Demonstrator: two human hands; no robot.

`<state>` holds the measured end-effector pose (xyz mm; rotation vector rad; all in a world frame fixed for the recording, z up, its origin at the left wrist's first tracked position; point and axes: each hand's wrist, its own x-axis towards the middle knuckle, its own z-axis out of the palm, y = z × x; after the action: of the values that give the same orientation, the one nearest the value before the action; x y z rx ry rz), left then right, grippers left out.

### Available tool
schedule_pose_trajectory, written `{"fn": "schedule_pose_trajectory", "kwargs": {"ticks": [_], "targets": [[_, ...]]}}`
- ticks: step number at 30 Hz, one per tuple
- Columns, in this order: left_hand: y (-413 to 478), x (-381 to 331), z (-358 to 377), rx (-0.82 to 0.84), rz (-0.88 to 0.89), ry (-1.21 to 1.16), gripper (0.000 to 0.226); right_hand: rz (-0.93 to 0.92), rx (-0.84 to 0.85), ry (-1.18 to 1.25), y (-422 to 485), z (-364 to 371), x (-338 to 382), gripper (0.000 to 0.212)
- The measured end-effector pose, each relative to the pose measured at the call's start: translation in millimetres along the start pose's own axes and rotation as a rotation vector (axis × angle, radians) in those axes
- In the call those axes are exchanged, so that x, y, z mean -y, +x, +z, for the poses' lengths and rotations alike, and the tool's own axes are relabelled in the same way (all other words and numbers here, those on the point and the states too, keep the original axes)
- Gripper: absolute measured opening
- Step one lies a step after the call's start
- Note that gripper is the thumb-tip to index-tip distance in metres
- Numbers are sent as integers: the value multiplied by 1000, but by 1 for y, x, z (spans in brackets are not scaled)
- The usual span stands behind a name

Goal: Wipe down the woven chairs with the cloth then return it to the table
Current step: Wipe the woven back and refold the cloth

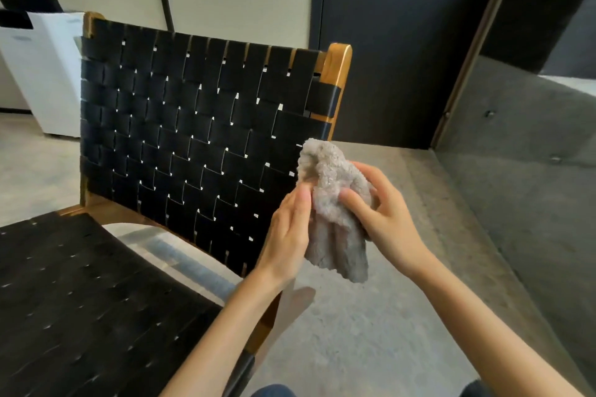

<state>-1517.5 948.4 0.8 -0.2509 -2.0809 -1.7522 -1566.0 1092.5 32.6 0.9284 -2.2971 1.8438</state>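
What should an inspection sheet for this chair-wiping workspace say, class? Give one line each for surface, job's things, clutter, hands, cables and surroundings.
Surface: grey concrete floor; no table in view.
Job's things: woven chair, black straps on a wooden frame; grey fluffy cloth, bunched, held at the backrest's lower right edge, contact with the chair unclear.
Clutter: nothing seen.
Hands: right hand grips the cloth, thumb across it; left hand has its fingers against the cloth, grip unclear.
Cables: nothing seen.
Surroundings: white unit behind the chair at left; dark door behind; concrete wall at right.
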Motion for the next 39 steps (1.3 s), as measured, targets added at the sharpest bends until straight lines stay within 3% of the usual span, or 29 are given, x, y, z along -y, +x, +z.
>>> {"fn": "schedule_pose_trajectory", "kwargs": {"ticks": [4, 8, 13, 19, 28, 39], "targets": [[27, -17, -3, -159, 118, 193, 29, -110, -384, -107, 12, -28, 11, 20], [60, -27, -19, -287, 160, 343, 41, -180, -680, -103, 39, -30, 20, 24], [83, -33, -24, -262, 96, 384, 52, -230, -607, -91, 101, 3, 35, 26], [95, -35, -46, -247, 62, 464, 54, -267, -326, -93, 156, 17, 36, 51], [91, 1, -46, -164, 60, 461, 58, -287, -499, 2, 155, 38, 11, 54], [35, 67, -45, -168, -6, 516, 58, -128, -433, 88, 88, 80, -42, 56]]}}
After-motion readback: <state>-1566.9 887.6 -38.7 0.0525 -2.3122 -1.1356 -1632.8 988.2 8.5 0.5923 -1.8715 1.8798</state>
